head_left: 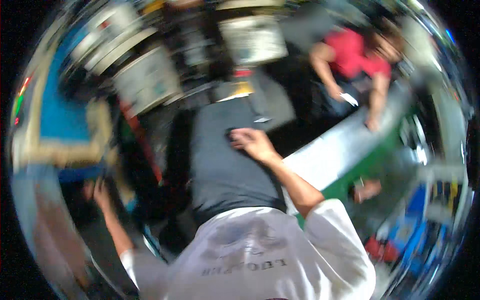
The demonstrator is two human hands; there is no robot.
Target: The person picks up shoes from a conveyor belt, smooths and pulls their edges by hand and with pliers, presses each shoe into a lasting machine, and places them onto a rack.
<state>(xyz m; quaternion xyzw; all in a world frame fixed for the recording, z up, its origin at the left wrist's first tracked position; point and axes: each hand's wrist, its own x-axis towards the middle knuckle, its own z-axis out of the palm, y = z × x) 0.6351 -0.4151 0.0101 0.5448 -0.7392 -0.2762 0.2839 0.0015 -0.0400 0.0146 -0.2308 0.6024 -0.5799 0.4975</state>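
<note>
My right hand is over my dark grey trousers. Its fingers are curled round a small dark object, too blurred to name. Far out to the left is my left hand, below the corner of a blue panel with a pale wooden frame. Motion smears its fingers, so what it touches or holds does not show.
White bucket-like containers stand ahead. A long red bar slants on the left. At the right, a person in a red shirt holds something white beside a pale metal bench. Blue items lie lower right.
</note>
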